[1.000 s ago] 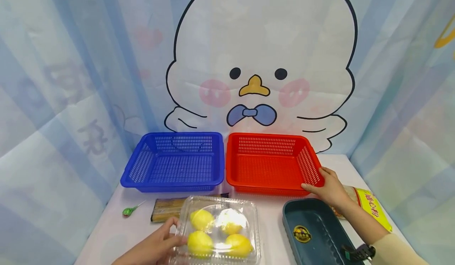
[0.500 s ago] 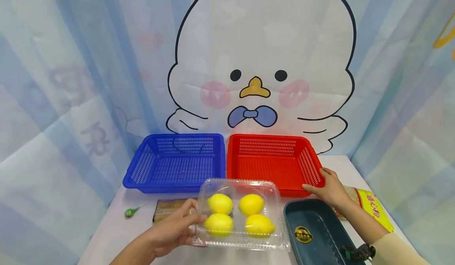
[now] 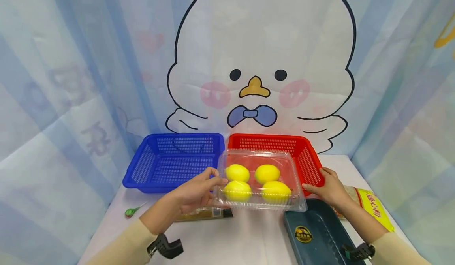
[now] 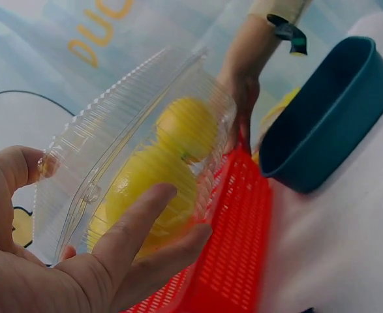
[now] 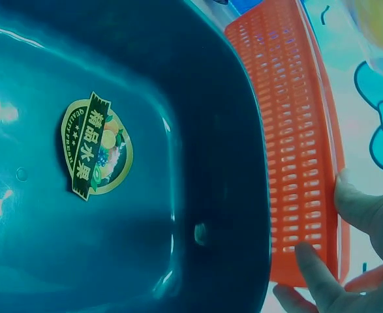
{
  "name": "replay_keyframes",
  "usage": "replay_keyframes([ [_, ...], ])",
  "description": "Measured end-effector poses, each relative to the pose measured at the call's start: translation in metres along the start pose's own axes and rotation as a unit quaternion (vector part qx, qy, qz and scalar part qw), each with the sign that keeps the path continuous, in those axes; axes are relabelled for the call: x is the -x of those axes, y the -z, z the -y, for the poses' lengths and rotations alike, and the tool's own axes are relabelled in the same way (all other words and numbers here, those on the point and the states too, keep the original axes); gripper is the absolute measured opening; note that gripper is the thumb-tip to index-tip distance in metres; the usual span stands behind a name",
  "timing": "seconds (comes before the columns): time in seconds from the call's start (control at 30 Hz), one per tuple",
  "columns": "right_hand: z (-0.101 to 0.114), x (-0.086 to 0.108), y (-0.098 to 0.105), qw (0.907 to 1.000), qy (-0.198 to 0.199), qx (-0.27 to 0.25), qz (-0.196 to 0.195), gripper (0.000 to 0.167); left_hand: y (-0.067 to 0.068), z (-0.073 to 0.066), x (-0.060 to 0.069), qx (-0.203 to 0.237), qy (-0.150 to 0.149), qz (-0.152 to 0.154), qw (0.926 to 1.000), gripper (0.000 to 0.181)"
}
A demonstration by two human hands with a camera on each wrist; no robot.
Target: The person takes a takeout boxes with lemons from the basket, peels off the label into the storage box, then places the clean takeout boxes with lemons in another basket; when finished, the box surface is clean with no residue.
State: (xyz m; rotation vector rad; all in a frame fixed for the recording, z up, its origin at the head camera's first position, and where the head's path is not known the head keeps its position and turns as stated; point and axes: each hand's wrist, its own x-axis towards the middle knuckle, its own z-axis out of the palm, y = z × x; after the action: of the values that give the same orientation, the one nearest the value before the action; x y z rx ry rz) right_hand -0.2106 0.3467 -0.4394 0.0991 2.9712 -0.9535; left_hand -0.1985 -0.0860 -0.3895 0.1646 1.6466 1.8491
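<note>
My left hand (image 3: 193,192) grips the left edge of a clear plastic clamshell box (image 3: 261,205). Inside it sit several yellow lemons (image 3: 237,173). The box hangs slightly tilted over the front of the red basket (image 3: 310,160), which it partly hides. In the left wrist view, my thumb and fingers wrap the side of the box (image 4: 90,192), its lid closed. My right hand (image 3: 330,187) pinches the red basket's right front corner; the right wrist view has fingers on the perforated wall (image 5: 295,195).
Left of the red basket stands a blue basket (image 3: 177,188). A dark teal tray (image 3: 314,251) with a round sticker lies at the front right, beside a yellow-and-clear bag (image 3: 373,207). A flat brown package (image 3: 202,214) and a green lollipop (image 3: 130,212) lie in front.
The left hand has lifted the clamshell box of lemons from the front of the table, moving it forward and right to the red basket. The right hand stays on the basket corner.
</note>
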Motion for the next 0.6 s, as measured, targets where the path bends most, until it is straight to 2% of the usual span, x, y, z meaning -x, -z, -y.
replay_keyframes([
  [0.1,-0.001,-0.003,0.0,1.0,0.0,0.002,0.0,0.102,-0.003,-0.007,-0.018,-0.011,-0.01,-0.005,0.9999,0.037],
  [0.3,-0.001,-0.005,0.0,0.9999,-0.007,-0.007,-0.001,0.093,-0.006,-0.014,-0.057,-0.007,-0.016,-0.01,0.9998,0.033],
  [0.5,-0.001,-0.002,0.0,0.9999,-0.007,-0.008,0.005,0.102,-0.01,-0.015,-0.09,-0.005,-0.012,-0.017,0.9998,0.037],
  [0.6,0.0,0.0,0.0,0.9999,-0.011,-0.009,0.006,0.107,-0.013,-0.016,-0.104,-0.003,-0.013,-0.01,0.9999,0.037],
])
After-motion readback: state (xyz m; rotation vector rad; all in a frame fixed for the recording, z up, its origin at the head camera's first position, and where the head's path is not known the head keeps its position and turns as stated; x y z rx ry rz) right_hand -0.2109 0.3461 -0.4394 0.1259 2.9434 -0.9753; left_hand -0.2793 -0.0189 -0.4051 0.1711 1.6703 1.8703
